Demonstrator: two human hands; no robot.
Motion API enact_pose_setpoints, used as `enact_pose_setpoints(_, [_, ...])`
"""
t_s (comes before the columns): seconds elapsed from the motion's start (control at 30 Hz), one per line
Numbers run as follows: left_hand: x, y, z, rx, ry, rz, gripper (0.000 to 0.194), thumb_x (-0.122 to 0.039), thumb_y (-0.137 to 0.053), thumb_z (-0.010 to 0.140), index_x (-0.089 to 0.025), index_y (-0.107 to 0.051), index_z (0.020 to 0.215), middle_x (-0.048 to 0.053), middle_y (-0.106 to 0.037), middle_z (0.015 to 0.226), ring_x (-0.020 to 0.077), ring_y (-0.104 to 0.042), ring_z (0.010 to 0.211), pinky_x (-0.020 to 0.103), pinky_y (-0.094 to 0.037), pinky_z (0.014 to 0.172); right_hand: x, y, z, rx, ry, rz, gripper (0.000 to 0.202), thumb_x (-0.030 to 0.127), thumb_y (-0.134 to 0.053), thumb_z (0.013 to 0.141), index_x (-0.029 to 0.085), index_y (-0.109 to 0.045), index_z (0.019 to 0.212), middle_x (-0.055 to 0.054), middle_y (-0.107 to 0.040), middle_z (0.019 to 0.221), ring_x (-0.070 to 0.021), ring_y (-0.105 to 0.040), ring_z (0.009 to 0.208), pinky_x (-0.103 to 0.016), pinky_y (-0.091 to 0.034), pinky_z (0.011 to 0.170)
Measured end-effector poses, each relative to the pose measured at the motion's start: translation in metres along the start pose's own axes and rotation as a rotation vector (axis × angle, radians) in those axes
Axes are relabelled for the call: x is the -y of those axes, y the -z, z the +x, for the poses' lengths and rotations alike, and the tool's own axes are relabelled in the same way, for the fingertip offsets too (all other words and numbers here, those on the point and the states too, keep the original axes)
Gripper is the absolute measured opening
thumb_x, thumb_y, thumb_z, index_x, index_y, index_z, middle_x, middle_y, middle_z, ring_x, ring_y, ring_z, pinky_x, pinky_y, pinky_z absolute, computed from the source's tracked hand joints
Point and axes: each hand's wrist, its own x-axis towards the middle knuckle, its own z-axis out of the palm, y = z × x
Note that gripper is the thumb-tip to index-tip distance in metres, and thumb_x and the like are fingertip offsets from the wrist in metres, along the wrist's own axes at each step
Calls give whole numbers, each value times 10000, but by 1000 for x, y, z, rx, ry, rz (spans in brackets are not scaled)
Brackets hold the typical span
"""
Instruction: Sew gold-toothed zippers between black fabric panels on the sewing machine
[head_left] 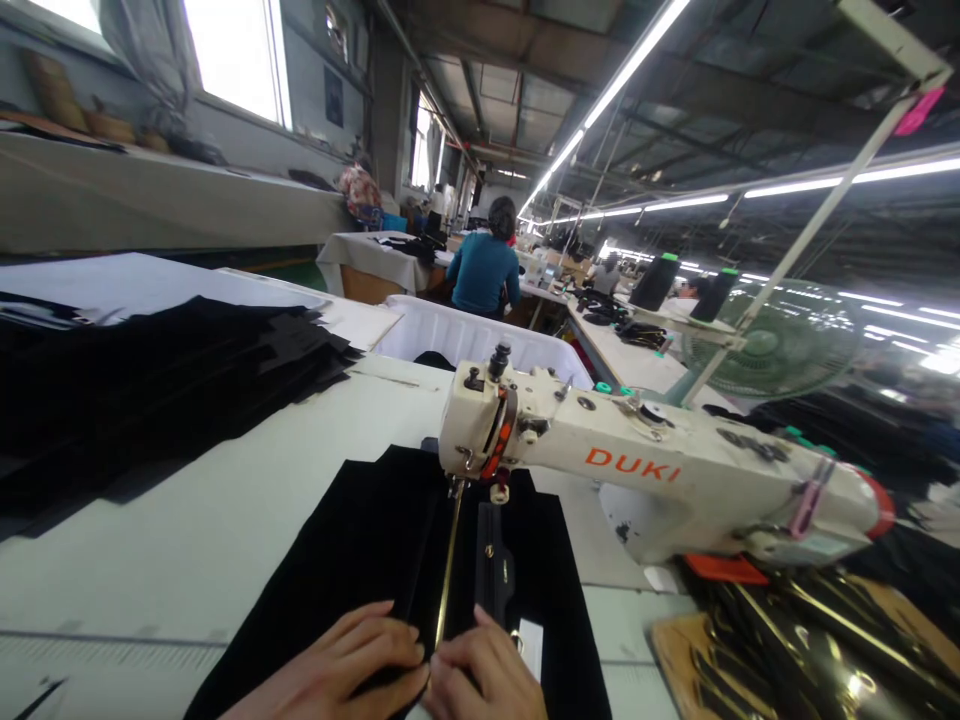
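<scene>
Black fabric (337, 550) lies on the white table under the head of a sewing machine (637, 450). A gold zipper (450, 570) runs along the fabric from the needle area down to my hands. My left hand (352, 660) rests on the fabric left of the zipper, its fingers bent and thumb and fingertips pressed together near the zipper's lower end. On the right side, my right hand (487, 665) has its fingers curled at the same end. A dark strip with a small gold pull (489, 550) and a white label (531, 650) lie beside my right hand.
Stacked black fabric pieces (150, 390) lie at the left. Behind the machine is a white bin (480, 333). Gold-zippered black pieces (810, 640) sit on a board at the lower right. A person in a teal top (486, 270) sits farther away; a green fan (765, 340) stands right.
</scene>
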Motion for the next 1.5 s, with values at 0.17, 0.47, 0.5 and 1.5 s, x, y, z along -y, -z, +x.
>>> enact_pose_setpoints(0.17, [15,3,13,70,-36,94,484,-163,-536,987,-348,-480,1430,-24,-696,1212,155,-656,1112,300,-363,1131,-2,-30,0,-235,-108,-1,281,141,-492,882,223,-542,618,41,-556,556,-105,-508,496,-305,-584,837])
enact_pose_setpoints(0.47, [28,16,9,-16,-29,70,675,-382,-684,894,-321,-388,1498,19,-583,1394,244,-557,1264,406,-303,1176,-31,-3,29,234,9,39,104,142,-611,881,242,-625,856,25,-667,788,-128,-658,694,-297,-528,985])
enact_pose_setpoints(0.5, [30,18,8,-18,-24,78,707,-417,-697,885,-327,-372,1507,15,-557,1425,252,-533,1293,401,-316,1171,-34,-1,32,263,10,58,100,146,-615,883,245,-628,872,25,-671,805,-130,-664,709,-297,-520,996])
enact_pose_setpoints(1.5, [91,46,63,159,72,80,687,-501,-677,889,-269,-429,1486,113,-501,1439,323,-420,1381,537,-209,1187,-66,-22,97,339,-292,-35,255,95,-750,756,253,-703,950,-30,-688,1060,-252,-625,1016,-389,-511,898])
